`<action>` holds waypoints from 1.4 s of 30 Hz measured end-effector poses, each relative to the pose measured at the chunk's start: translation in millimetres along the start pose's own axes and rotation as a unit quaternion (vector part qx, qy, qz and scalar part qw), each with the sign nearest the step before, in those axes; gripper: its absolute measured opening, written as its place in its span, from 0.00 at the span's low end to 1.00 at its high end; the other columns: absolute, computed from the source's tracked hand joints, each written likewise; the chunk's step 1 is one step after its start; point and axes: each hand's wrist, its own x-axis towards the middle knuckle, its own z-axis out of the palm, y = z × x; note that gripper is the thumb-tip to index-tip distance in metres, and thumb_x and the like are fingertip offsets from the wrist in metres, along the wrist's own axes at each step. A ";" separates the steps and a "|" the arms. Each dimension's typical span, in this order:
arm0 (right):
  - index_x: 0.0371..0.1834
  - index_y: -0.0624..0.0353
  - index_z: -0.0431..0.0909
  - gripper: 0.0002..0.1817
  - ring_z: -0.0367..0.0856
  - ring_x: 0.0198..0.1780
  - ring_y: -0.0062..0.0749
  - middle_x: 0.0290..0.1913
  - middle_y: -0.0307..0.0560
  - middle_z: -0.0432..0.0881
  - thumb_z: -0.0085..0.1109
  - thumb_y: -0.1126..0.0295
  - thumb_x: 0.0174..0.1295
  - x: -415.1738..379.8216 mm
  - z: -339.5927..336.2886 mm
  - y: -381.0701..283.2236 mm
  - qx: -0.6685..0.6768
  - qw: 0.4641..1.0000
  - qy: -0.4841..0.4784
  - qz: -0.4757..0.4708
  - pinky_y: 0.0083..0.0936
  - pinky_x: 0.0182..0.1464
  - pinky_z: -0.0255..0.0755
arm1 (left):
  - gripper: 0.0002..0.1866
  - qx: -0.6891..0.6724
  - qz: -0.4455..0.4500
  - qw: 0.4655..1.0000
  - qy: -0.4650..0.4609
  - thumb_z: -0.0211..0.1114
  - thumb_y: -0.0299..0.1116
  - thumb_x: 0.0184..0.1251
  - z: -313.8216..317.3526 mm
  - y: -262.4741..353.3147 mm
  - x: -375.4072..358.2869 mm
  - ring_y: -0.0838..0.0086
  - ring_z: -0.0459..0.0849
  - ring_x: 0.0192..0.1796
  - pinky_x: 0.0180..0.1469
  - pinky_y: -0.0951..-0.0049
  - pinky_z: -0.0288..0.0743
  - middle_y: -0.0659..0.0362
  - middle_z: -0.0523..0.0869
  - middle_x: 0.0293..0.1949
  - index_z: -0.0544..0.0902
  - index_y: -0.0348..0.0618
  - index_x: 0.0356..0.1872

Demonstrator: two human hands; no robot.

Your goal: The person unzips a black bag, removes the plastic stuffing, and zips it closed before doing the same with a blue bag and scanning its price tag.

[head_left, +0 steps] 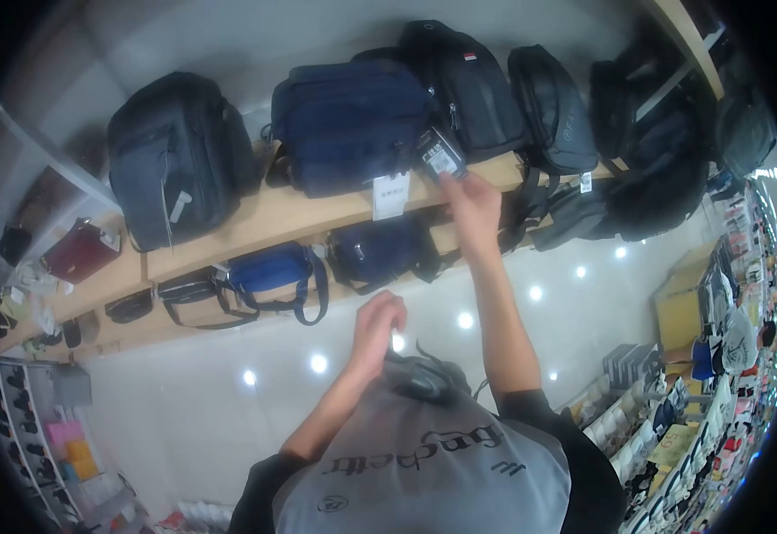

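My right hand (pixel 476 212) reaches up to the shelf and pinches a dark hang tag (pixel 440 153) with a white label on it. The tag lies against the right side of a navy bag (pixel 353 120), next to a black backpack (pixel 467 93). A white paper tag (pixel 391 195) hangs over the shelf edge below the navy bag. My left hand (pixel 378 327) is held in front of my chest with its fingers curled in. Whether anything is inside those fingers is hidden. Just below it, a dark strap-like item (pixel 420 378) lies on my grey shirt.
On the upper wooden shelf (pixel 268 214) stand a dark backpack (pixel 175 160) at left and a slim black bag (pixel 553 111) at right. Blue bags (pixel 268 270) with straps sit on the lower shelf. Goods racks (pixel 673 427) line the right side; the glossy floor reflects lights.
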 end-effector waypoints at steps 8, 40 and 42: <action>0.61 0.64 0.92 0.18 0.90 0.39 0.20 0.40 0.35 0.90 0.83 0.65 0.76 -10.3 -12.8 -5.7 0.057 0.998 0.005 0.036 0.22 0.43 0.82 | 0.11 0.025 0.103 0.993 -0.053 0.66 0.27 0.89 28.6 46.1 57.9 0.78 0.89 0.48 0.54 0.73 0.82 0.60 0.94 0.48 0.88 0.40 0.64; 0.57 0.65 0.94 0.12 0.95 0.44 0.22 0.45 0.44 0.99 0.73 0.68 0.82 39.0 -110.8 6.5 0.024 0.987 -0.152 -0.049 0.25 0.52 0.86 | 0.13 0.077 0.243 0.953 0.163 0.73 0.25 0.89 127.9 69.8 148.9 0.80 0.93 0.47 0.45 0.76 0.87 0.57 0.96 0.52 0.82 0.36 0.65; 0.57 0.66 0.94 0.12 0.95 0.45 0.23 0.45 0.45 0.99 0.73 0.68 0.82 49.6 -112.9 6.9 0.006 0.985 -0.164 -0.047 0.25 0.53 0.87 | 0.12 0.092 0.246 0.949 0.174 0.71 0.23 0.90 131.5 72.1 146.2 0.77 0.96 0.50 0.44 0.70 0.95 0.55 0.97 0.56 0.82 0.38 0.65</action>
